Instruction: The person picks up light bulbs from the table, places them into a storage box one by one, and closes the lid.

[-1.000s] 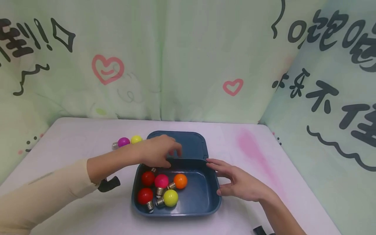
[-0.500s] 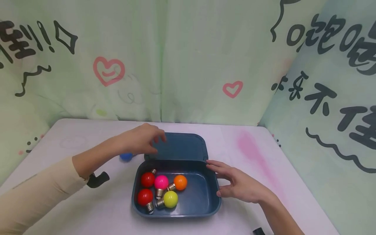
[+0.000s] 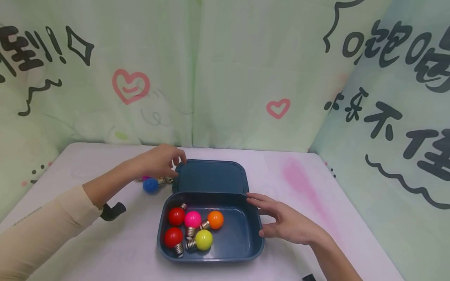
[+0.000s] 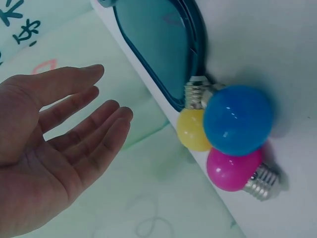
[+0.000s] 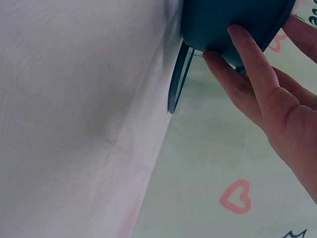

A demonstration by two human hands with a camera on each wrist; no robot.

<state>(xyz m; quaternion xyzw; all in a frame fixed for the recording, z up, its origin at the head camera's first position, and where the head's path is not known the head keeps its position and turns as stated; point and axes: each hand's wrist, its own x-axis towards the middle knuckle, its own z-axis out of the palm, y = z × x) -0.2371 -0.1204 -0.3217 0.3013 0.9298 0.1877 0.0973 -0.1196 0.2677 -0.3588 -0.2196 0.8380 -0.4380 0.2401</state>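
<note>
In the head view my left hand [image 3: 159, 160] hovers at the left of the lid, fingers loosely bent and holding nothing. Just below it lie a blue bulb [image 3: 150, 185] and a magenta bulb [image 3: 145, 178], the latter mostly covered by the hand. The left wrist view adds a yellow bulb [image 4: 193, 130] beside them. My right hand [image 3: 288, 222] rests its fingertips against the right side of the dark blue box [image 3: 242, 234]. Inside the box, toward its left, are two red bulbs [image 3: 174, 237], a pink bulb [image 3: 192, 219], an orange bulb [image 3: 215, 219] and a yellow-green bulb [image 3: 204, 239].
The blue lid [image 3: 212, 175] lies flat behind the box, along its back edge. A white cloth covers the table [image 3: 105, 246]. Printed fabric [image 3: 228, 78] hangs behind the table and along its right side.
My left hand has moved left and back, from above the box's back edge to beside the lid, uncovering the blue bulb. The right hand stays at the box.
</note>
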